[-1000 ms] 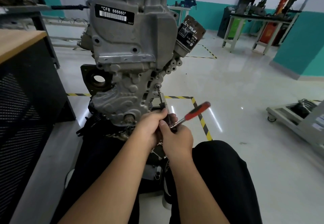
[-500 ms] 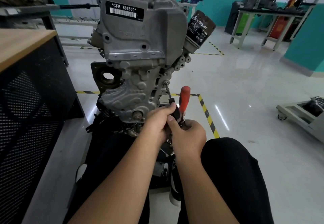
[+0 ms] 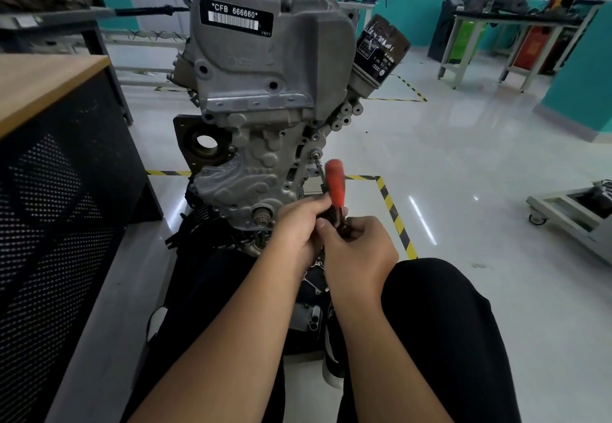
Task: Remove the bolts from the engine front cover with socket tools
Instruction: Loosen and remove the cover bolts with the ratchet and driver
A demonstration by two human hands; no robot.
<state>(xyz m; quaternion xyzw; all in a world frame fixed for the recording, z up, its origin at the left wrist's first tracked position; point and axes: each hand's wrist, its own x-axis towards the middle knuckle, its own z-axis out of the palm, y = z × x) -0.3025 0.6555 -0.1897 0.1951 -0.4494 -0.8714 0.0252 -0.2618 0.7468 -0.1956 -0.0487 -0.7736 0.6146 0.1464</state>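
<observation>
Bolt (image 3: 317, 155) under socket, hands (image 3: 331, 237) gripping ratchet (image 3: 335, 187)

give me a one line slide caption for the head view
Both hands, left hand and right hand, grip a red-handled socket wrench set on a bolt of the grey cast-metal engine front cover.

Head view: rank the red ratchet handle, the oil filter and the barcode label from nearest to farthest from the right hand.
1. The red ratchet handle, right above the right hand, which holds the tool's lower end.
2. The oil filter, up and slightly right, on the engine's right side.
3. The barcode label, up and to the left, near the engine's top.
</observation>
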